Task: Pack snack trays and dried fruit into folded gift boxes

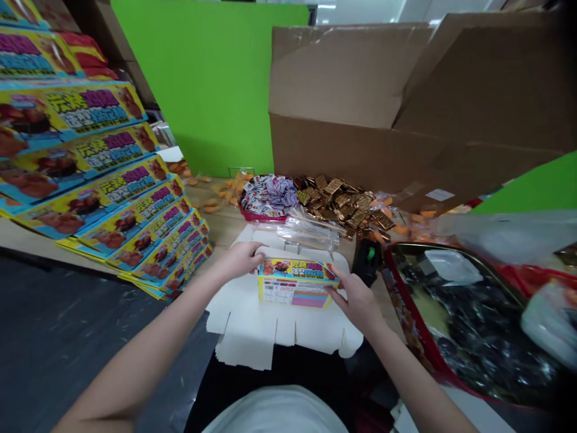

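A small printed carton box [294, 297], yellow and blue with a colourful picture strip, sits on the white cardboard sheets [246, 328] in front of me. A white flap stands up at its back edge. My left hand [246, 260] is closed at the box's upper left corner, fingertips on the flap and edge. At the other end, my right hand [358, 300] grips the right side, thumb and fingers pinching the corner. The inside of the box is hidden.
Stacked printed boxes [148, 207] rise at left. Behind lie a red tray of sachets [270, 195], gold-wrapped packets [338, 198] and clear plastic bags [311, 231]. A black tape dispenser [366, 260] and a large tray [421, 328] of dark wrapped pieces are at right. A brown carton [333, 78] stands behind.
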Tool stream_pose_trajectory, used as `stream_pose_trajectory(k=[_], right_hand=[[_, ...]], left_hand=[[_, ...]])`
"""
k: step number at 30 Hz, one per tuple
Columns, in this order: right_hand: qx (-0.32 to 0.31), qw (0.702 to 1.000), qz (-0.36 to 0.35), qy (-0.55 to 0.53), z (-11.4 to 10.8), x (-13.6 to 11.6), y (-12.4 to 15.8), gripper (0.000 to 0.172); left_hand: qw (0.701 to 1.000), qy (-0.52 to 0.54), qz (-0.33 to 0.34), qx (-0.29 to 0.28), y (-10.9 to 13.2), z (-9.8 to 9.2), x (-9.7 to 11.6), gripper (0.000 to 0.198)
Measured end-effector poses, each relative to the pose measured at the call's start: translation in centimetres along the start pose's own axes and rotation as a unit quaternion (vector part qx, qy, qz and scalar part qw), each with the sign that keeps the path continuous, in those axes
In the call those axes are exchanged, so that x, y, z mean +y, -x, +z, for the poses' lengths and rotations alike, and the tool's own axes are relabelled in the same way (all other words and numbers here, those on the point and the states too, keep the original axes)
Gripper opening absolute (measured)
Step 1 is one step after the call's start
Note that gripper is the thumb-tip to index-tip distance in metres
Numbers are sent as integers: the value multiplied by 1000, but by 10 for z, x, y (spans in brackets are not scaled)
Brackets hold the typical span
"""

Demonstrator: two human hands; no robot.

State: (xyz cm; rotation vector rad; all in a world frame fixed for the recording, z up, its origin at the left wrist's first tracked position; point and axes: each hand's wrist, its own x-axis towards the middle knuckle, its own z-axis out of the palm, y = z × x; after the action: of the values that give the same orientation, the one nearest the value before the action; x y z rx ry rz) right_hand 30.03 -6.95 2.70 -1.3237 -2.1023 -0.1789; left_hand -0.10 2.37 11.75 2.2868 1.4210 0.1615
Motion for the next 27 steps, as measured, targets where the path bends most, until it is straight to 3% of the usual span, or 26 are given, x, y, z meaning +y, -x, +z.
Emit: stream_pose_trajectory(k=[5, 8, 11, 14, 18, 22, 24, 26, 27], right_hand=[[-14, 999, 15, -26, -6, -1, 2, 47], [-65, 996, 21, -52, -23, 0, -12, 62], [-132, 988, -9, -83, -33, 3, -36, 91], [-205, 969, -83, -106, -27, 7, -51, 75], [-173, 976, -117, -66, -12, 5, -44, 50], [-123, 983, -133, -37, -6, -1, -17, 50], [-38, 997, -57, -38, 0, 4, 2, 53], [97, 986, 135, -20, 11, 17, 21, 58], [156, 956, 247, -3, 18, 26, 29, 63]], left_hand=[[995, -34, 27, 84, 40, 53, 2, 67], [985, -80, 76, 130, 56, 73, -13, 55], [968, -109, 153, 168, 57, 72, -31, 50], [953, -132, 219, 164, 53, 54, -37, 54], [960, -129, 218, 123, 51, 34, -7, 59], [973, -134, 168, 90, 36, 50, 39, 69], [971, -171, 148, 76, 27, 62, 52, 64], [967, -204, 140, 63, 22, 67, 56, 63], [965, -213, 142, 57, 20, 68, 56, 64]])
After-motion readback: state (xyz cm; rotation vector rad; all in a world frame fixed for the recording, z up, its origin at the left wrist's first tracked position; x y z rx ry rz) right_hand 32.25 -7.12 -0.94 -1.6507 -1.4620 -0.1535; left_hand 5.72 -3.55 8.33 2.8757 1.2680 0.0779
